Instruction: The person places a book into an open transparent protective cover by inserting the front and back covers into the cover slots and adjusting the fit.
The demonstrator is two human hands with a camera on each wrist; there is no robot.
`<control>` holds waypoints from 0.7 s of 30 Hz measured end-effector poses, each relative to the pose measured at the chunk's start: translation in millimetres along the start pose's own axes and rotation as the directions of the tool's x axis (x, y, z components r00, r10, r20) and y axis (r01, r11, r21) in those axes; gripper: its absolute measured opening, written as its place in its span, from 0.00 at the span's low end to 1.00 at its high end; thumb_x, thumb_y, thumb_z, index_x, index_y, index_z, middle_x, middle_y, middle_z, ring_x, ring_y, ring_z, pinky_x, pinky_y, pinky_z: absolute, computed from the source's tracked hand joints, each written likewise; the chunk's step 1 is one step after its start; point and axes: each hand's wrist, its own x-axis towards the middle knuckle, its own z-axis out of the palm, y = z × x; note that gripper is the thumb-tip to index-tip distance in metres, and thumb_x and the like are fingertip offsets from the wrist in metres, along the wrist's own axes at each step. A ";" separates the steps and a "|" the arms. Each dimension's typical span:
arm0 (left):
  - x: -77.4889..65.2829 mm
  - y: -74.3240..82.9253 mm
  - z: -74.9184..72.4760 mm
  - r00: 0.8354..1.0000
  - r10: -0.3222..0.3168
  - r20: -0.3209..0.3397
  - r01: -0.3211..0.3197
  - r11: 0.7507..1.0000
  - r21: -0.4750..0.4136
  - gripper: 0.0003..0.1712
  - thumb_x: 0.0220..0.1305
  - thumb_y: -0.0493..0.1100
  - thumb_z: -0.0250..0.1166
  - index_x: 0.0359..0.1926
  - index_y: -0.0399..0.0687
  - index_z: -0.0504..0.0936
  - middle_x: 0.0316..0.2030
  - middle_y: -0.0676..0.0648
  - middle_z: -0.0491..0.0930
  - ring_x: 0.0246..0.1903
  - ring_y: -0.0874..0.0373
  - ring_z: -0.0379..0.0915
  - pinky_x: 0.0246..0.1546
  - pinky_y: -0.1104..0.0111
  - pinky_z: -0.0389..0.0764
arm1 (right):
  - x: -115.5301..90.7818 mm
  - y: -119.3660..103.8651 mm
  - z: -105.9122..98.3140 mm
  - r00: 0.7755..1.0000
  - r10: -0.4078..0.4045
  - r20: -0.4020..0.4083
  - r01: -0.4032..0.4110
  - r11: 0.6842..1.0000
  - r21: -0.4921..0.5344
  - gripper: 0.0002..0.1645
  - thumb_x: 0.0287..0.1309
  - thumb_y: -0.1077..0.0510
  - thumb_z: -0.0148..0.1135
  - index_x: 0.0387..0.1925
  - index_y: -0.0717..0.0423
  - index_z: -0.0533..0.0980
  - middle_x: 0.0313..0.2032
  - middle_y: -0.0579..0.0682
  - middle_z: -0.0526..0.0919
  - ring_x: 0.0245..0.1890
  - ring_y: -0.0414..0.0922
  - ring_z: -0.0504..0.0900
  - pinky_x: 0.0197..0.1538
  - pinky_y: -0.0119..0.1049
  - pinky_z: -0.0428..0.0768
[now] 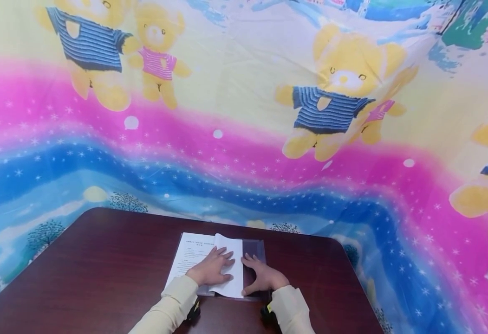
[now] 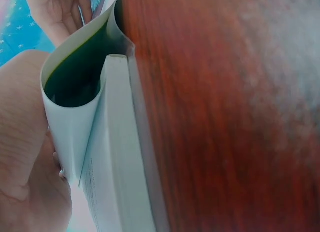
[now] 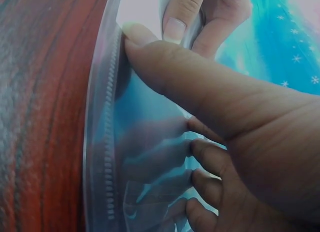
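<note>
A thick book (image 1: pixel 187 262) of white pages with printed text lies on the table, on a clear plastic book cover (image 1: pixel 258 248) that sticks out to its right. A white cover flap (image 1: pixel 237 274) bulges over the pages; the left wrist view shows its loop dark inside, beside the page block (image 2: pixel 125 152). Across this flap my left hand (image 1: pixel 214 269) rests with fingers spread. My right hand (image 1: pixel 266 276) spans the plastic at the right, its thumb (image 3: pixel 165 71) at the flap's lower corner and its fingertips touching farther up. A ridged seam (image 3: pixel 109 142) runs along the plastic's near edge.
The dark red-brown wooden table (image 1: pixel 101 264) extends to both sides of the book. A printed cloth (image 1: pixel 227 176) with bears and snowflakes hangs behind the table's far edge. Dark bands (image 1: pixel 269 313) sit at both wrists below the light sleeves.
</note>
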 end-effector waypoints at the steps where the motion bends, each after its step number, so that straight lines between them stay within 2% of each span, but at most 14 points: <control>1: 0.4 -0.1 0.7 1.000 -0.002 0.000 0.002 1.000 0.005 0.31 0.64 0.51 0.68 0.63 0.39 0.81 0.69 0.37 0.72 0.72 0.36 0.61 0.73 0.40 0.57 | -0.1 -0.2 0.0 1.000 0.000 -0.002 0.000 1.000 -0.002 0.60 0.50 0.49 0.80 0.78 0.56 0.58 0.79 0.59 0.52 0.79 0.64 0.45 0.72 0.69 0.59; 15: 0.4 4.2 2.4 1.000 -0.014 -0.012 0.014 1.000 0.019 0.30 0.64 0.50 0.68 0.63 0.39 0.80 0.69 0.37 0.72 0.73 0.37 0.60 0.73 0.40 0.56 | -0.4 -5.1 -0.1 1.000 0.007 -0.006 -0.007 1.000 0.007 0.58 0.50 0.51 0.80 0.77 0.56 0.60 0.79 0.59 0.52 0.79 0.65 0.46 0.71 0.70 0.59; 21: 3.0 4.9 7.8 1.000 -0.019 -0.017 0.020 1.000 0.019 0.31 0.65 0.50 0.67 0.64 0.38 0.79 0.69 0.37 0.72 0.73 0.37 0.59 0.73 0.40 0.55 | 0.0 -3.9 0.2 1.000 0.022 -0.007 -0.022 1.000 0.003 0.58 0.49 0.51 0.81 0.77 0.55 0.60 0.80 0.58 0.52 0.79 0.65 0.46 0.70 0.70 0.60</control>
